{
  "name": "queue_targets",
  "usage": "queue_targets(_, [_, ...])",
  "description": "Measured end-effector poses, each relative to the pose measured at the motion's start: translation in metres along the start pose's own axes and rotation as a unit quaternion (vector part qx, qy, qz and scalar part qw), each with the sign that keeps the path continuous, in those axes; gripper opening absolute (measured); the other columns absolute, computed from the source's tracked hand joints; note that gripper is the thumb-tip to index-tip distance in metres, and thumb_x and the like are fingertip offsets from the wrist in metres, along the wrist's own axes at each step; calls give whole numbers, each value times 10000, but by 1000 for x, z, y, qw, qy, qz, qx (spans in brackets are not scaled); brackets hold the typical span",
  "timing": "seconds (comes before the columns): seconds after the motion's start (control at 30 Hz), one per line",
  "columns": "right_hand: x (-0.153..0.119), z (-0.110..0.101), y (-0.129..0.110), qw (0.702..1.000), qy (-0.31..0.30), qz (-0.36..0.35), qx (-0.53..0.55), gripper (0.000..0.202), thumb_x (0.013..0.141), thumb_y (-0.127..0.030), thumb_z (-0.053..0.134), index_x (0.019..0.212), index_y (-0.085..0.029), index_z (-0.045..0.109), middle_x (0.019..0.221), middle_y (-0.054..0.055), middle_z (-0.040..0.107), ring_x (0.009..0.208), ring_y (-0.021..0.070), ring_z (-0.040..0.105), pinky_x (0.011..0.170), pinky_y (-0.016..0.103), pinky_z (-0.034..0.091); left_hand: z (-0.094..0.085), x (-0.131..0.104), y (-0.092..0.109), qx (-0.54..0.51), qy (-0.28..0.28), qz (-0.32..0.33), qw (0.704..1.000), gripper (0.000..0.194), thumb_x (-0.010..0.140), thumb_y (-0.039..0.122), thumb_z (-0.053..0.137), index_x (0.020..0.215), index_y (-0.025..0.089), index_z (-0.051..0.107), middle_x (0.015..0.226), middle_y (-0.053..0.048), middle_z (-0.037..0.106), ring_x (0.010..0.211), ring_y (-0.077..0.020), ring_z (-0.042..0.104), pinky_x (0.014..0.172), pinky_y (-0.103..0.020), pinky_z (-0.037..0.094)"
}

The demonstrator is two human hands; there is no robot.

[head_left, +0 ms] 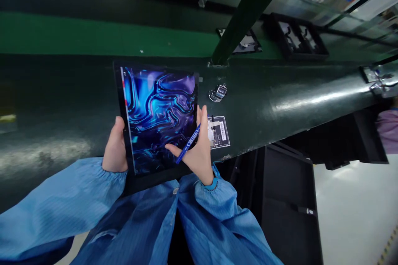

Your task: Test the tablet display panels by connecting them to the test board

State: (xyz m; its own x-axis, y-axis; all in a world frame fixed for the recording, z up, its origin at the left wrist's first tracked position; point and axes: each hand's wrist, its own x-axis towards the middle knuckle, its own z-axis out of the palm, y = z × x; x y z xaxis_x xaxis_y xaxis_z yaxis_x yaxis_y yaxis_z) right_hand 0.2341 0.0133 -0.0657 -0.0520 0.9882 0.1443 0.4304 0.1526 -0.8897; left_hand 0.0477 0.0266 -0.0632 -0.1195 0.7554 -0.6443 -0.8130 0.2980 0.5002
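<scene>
A flat display panel [155,116] with a lit screen of blue and purple swirls is held tilted in front of me. My left hand [115,147] grips its left edge, thumb on the front side and the other fingers hidden behind. Along the right edge is my right hand [199,149], with a blue marker pen [188,143] lying across the palm by the thumb. The right thumb reaches over the lower screen, while the fingers are at the panel's edge. Just right of that hand, a printed card or label sheet [221,132] is partly covered.
A small metal counter-like device [218,92] rests on the dark green bench [264,103]. A green post [245,12] rises behind it. Farther back are a flat panel part [248,44] and a black tray [298,37]. Black bins [289,198] stand below at right.
</scene>
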Motion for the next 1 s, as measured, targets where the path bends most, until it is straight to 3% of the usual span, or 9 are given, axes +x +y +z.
queue_targets(0.1, [0, -1, -2, 998, -6, -14, 55, 1219, 765, -590, 787, 1618, -297, -33, 1696, 93, 191, 1565, 315, 231, 1276, 573, 273, -1, -3, -3, 32, -26, 18, 999, 463, 986, 484, 497, 1255, 140, 651, 1108, -92, 780, 1284, -340, 602, 1116, -518, 466])
queue_targets(0.2, [-2, -2, 1, 996, -11, -35, 87, 1031, 900, -565, 641, 1616, -295, -51, 1686, 75, 235, 1561, 285, 253, 1277, 552, 281, 6, -9, -2, 57, 18, 29, 998, 421, 990, 482, 478, 1115, 147, 699, 964, -81, 802, 1252, -336, 627, 1103, -500, 483])
queue_targets(0.3, [-2, -3, 4, 997, 1, -38, 65, 946, 928, -511, 618, 1616, -323, -4, 1679, 60, 261, 1556, 281, 267, 1266, 548, 305, 13, -14, 1, 67, 52, 26, 996, 407, 1009, 443, 439, 1005, 146, 716, 833, -76, 796, 1192, -327, 668, 1078, -482, 508])
queue_targets(0.43, [14, -20, 1, 992, 103, -62, 31, 686, 948, -450, 611, 1540, -327, 287, 1602, 82, 406, 1468, 282, 434, 1164, 509, 446, 13, -14, 2, 62, 64, 20, 996, 381, 1011, 420, 455, 990, 153, 725, 765, -40, 786, 1041, -292, 740, 1021, -433, 556])
queue_targets(0.53, [41, -46, -8, 977, 193, -78, -35, 285, 1034, -407, 448, 1246, -280, 590, 1224, 64, 693, 1034, 203, 699, 918, 394, 574, 3, -9, 1, 47, 53, 17, 997, 349, 1004, 424, 483, 1019, 173, 725, 745, -10, 782, 997, -274, 753, 1001, -417, 568])
queue_targets(0.6, [61, -62, -16, 974, 178, -87, -112, 303, 1057, -393, 389, 1133, -260, 650, 1014, 41, 737, 814, 160, 688, 815, 344, 567, -6, -7, 1, 40, 29, -17, 999, 370, 1005, 435, 475, 1036, 167, 727, 729, -16, 778, 996, -282, 753, 989, -421, 575])
queue_targets(0.73, [87, -74, -27, 948, 98, -117, -279, 282, 1024, -423, 489, 1036, -235, 698, 927, 35, 746, 835, 191, 682, 815, 347, 545, -16, -12, 0, 56, -55, -87, 993, 419, 947, 505, 586, 1145, 162, 723, 861, -25, 803, 937, -273, 763, 911, -365, 609])
queue_targets(0.87, [79, -67, -28, 916, 123, -189, -331, 268, 1015, -408, 515, 901, -235, 684, 1125, 56, 761, 938, 234, 649, 815, 376, 555, -9, -28, 4, 93, -93, -104, 986, 594, 888, 598, 642, 1278, 151, 675, 1069, -69, 791, 1039, -298, 736, 943, -371, 590])
queue_targets(1.0, [49, -70, -30, 866, 131, -366, -314, 41, 945, -320, 657, 914, -301, 675, 1313, -34, 709, 818, 187, 620, 724, 342, 570, 0, -37, 10, 74, -115, -108, 985, 633, 910, 612, 600, 1362, 171, 629, 1117, -66, 781, 1081, -305, 720, 935, -378, 589])
